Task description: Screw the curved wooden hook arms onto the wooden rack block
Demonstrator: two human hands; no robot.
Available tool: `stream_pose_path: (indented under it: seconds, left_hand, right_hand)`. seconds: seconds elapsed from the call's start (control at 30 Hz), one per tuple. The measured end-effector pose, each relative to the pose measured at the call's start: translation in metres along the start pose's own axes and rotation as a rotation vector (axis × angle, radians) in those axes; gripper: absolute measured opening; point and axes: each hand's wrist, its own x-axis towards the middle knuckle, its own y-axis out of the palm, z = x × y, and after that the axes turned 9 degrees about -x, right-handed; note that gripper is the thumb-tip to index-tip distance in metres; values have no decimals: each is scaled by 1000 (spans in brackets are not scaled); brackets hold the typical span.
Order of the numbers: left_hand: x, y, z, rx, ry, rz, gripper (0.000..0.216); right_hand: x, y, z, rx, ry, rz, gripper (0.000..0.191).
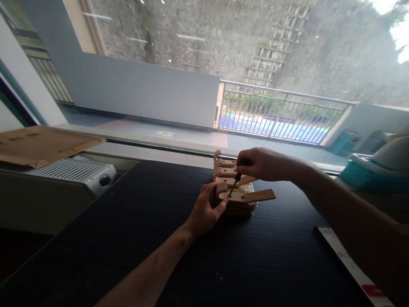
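Observation:
A screwdriver (235,181) with a dark handle slants down from my right hand (255,164), whose fingers are wrapped round the handle. Its tip meets a hole or screw in the nearest wooden hook (236,196), a pale piece with a curled left end and a flat arm toward the right. My left hand (207,207) grips the curled end, thumb in front and fingers behind. Several similar wooden hooks (223,171) line up behind it. Below them lies a layered stack (244,209), partly hidden, so its material is unclear.
All this rests on a black table (128,238). A white and black flat object (343,256) lies at the right. To the left, a brown paper envelope (44,143) sits on a white radiator (86,170). Beyond the window stands a railing (275,113); a teal bin (367,172) is at right.

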Motion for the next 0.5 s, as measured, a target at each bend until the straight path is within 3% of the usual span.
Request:
stream_pose_path:
  seconds: [0.2,0.37,0.5]
  left_hand:
    - [0,0,0,2,3,-1,31]
    - [1,0,4,25,3,3,36]
    - [1,0,6,24,17,1,36]
  right_hand:
    - [-3,2,-4,-36,53,-13,33]
    - [-2,-4,-1,-6,-33,56,25]
    - [-7,-1,-6,-34,-14,101,27]
